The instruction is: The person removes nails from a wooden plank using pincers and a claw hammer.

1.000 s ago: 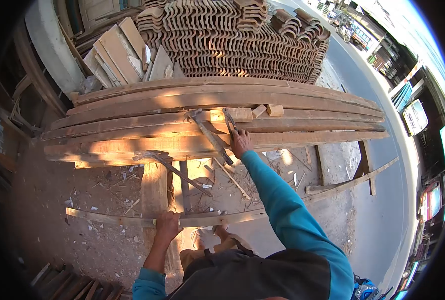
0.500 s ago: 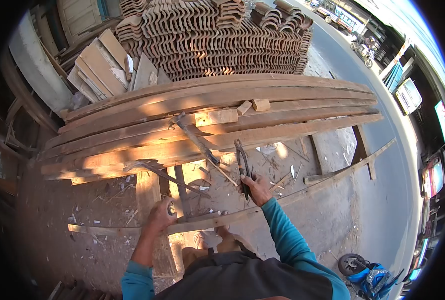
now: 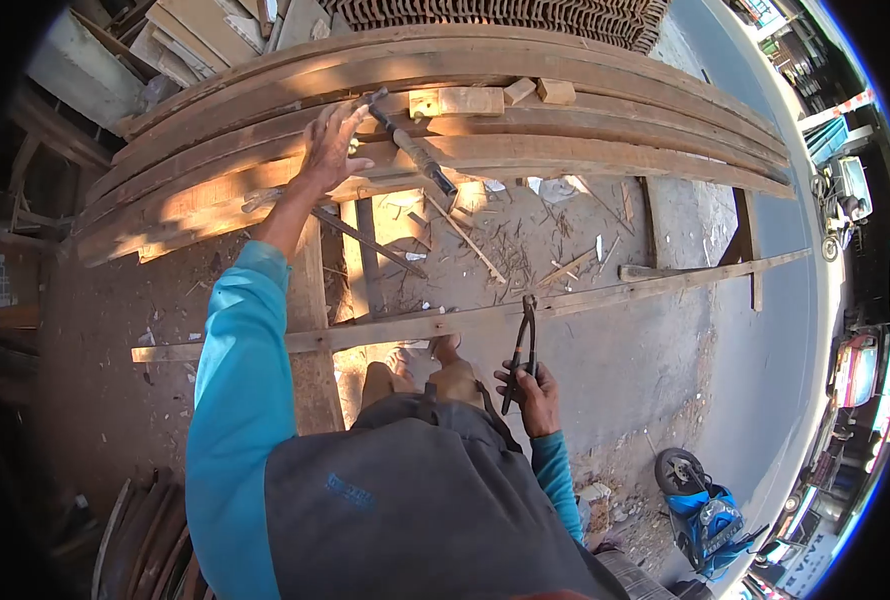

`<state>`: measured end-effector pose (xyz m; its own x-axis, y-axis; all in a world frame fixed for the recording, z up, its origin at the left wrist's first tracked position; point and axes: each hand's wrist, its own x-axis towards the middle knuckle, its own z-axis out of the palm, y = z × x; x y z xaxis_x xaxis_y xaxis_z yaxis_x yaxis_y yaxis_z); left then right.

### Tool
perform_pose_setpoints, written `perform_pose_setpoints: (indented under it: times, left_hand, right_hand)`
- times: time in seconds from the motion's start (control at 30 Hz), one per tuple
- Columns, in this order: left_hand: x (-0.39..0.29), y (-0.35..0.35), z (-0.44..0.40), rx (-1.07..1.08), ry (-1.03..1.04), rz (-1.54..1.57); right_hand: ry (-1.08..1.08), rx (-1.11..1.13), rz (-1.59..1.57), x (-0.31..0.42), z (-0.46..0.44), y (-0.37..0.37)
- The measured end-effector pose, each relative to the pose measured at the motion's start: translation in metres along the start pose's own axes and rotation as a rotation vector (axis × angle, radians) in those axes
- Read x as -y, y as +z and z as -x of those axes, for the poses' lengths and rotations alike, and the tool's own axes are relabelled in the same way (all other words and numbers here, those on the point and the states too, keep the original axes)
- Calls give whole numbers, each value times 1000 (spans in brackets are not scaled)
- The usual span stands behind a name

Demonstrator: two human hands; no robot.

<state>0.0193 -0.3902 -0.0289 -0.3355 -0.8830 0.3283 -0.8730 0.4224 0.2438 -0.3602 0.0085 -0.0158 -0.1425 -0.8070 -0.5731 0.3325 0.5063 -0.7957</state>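
My left hand (image 3: 333, 150) is raised over the stacked beams with its fingers spread, close beside the head of a hammer (image 3: 420, 160). The hammer lies slanted across the beams, handle end toward me; whether my fingertips touch it I cannot tell. A pair of pincers (image 3: 525, 340) is gripped by the handles in my right hand (image 3: 537, 398), jaws pointing away from me. Just beyond those jaws runs a long narrow board (image 3: 475, 322), lying across in front of my legs. Behind my left forearm, a second long tool (image 3: 370, 241) is partly hidden.
Long wooden beams (image 3: 565, 150) lie side by side, with short wood blocks (image 3: 465, 101) on top. Roof tiles (image 3: 525, 18) are stacked behind. Wood scraps (image 3: 565, 268) litter the ground. A blue motorbike (image 3: 705, 515) stands at lower right, beside the road (image 3: 780, 290).
My left hand has moved from the narrow board up and forward to the hammer, and its fingers have opened. The pincers in my right hand have come back nearer my body. The view has tilted down.
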Motion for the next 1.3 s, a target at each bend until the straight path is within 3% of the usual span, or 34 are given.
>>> perform_pose_setpoints:
  times: [0.03, 0.07, 0.13, 0.17, 0.27, 0.3, 0.37, 0.4, 0.47, 0.5, 0.6, 0.63, 0.83, 0.97, 1.3]
  left_hand:
    - [-14, -5, 6, -9, -82, 8]
    - [-19, -1, 14, -85, -26, 44]
    - [-44, -11, 42, 187, -135, 378]
    - [-67, -23, 61, 426, -281, 408]
    - [-89, -13, 140, 561, 97, 349]
    - [-94, -9, 162, 571, 101, 357]
    - [-99, 2, 200, 834, -20, 416]
    - [-98, 6, 206, 836, -25, 425]
    - [-96, 15, 218, 1158, -266, 544]
    - [-98, 9, 220, 1108, -117, 567]
    - [-111, -6, 208, 1258, -173, 430]
    - [-107, 4, 223, 1108, -153, 491]
    - [-112, 4, 244, 946, -111, 359]
    - [-116, -6, 243, 1013, -122, 341]
    - [-119, 4, 264, 846, -89, 273]
  right_hand:
    - [-2, -19, 20, 0, 7, 4]
    - [-5, -7, 13, 0, 13, 7]
    - [13, 60, 42, -1, 22, 10]
    - [34, 65, 41, 0, 26, 14]
    - [111, 134, 50, -10, 33, 19]
    - [118, 123, 48, -11, 35, 24]
    - [225, 150, 51, -9, 41, 39]
    - [232, 147, 58, -12, 42, 44]
    - [240, 187, 21, -15, 43, 51]
    - [248, 184, 32, -15, 44, 53]
    - [291, 212, 31, -11, 50, 61]
    - [317, 203, 30, -10, 51, 64]
    - [385, 196, 66, -1, 59, 69]
    - [451, 221, 67, 7, 61, 70]
    - [557, 260, -72, 18, 56, 74]
